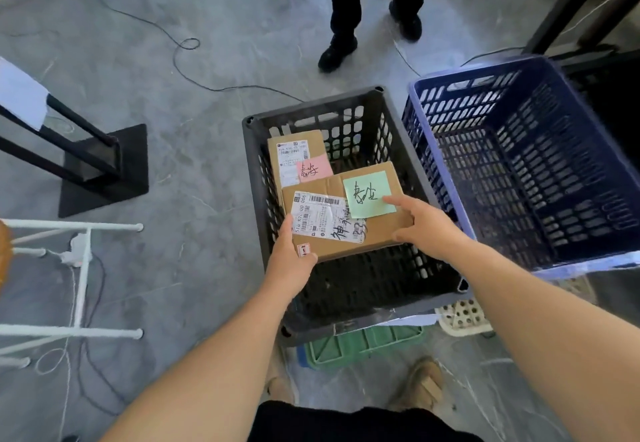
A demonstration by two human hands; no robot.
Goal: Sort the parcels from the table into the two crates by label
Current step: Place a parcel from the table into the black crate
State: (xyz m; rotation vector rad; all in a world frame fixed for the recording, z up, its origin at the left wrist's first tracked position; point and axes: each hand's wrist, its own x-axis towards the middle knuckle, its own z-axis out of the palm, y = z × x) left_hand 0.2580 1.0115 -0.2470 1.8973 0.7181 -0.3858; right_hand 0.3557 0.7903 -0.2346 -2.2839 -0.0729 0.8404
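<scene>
While the left hand [289, 261] is gripping the near-left corner of a cardboard parcel [377, 233] and the right hand [427, 230] is clasping its right edge, that parcel, bearing a green note [369, 193], is sitting within the black crate [251, 164]. It is overlapping a second parcel [294, 140] with a pink note [313, 168] in the same crate, and the blue crate [554, 181] is standing just beside on the right.

parcel [349, 213] – matt cardboard (paper labels) | black crate [346, 289] – slotted plastic
</scene>
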